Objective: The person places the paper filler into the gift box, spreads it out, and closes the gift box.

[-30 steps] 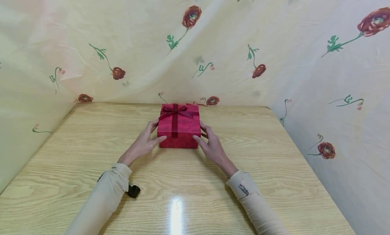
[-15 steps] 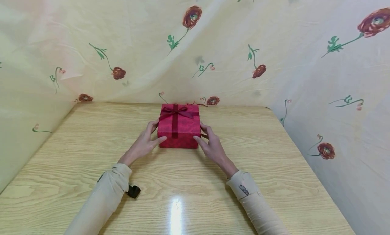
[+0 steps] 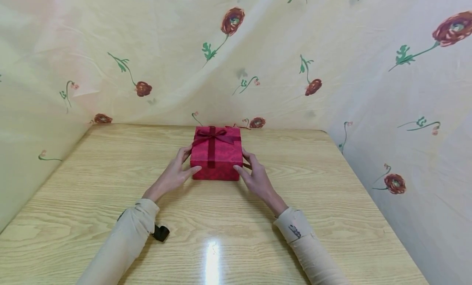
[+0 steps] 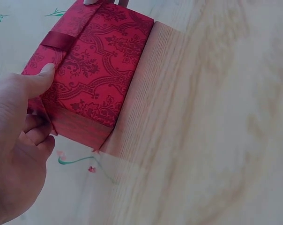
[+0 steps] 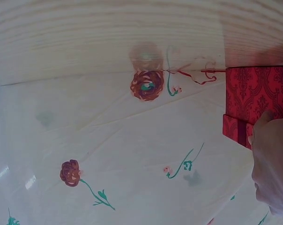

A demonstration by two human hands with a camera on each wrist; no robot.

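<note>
Box: we have a square red gift box of damask-patterned paper (image 3: 216, 153) with a dark red satin ribbon and bow (image 3: 212, 134) across its lid, sitting flat between our two grips toward the far end of the pale wood-grain desk (image 3: 228, 219)
Left grip: our left hand (image 3: 173, 173) is clamped on the box's left wall; the thumb lies along the near corner at the lid's edge and the fingers curl round the side, as the left wrist view (image 4: 19, 140) shows
Right grip: our right hand (image 3: 256, 176) mirrors it on the right wall, thumb at the near corner and fingers wrapped along the far side; the right wrist view (image 5: 272, 164) shows only the thumb pressed against the lid's rim
Lid: it sits fully down on the base, its lower edge a visible step just under our thumbs
Step in hand: we judge that we are taking hold of the box from both sides, with nothing lifted yet
Next move: we think it calls for even pressure from both grips; if the lid is to come off, the thumbs should stay on the lid only and rise straight up so it does not jam
Beyond our grips: a cream cloth printed with red flowers (image 3: 236, 51) hangs behind and beside the desk
Near our left sleeve: a small black strap end (image 3: 161, 232) rests on the wood
</note>
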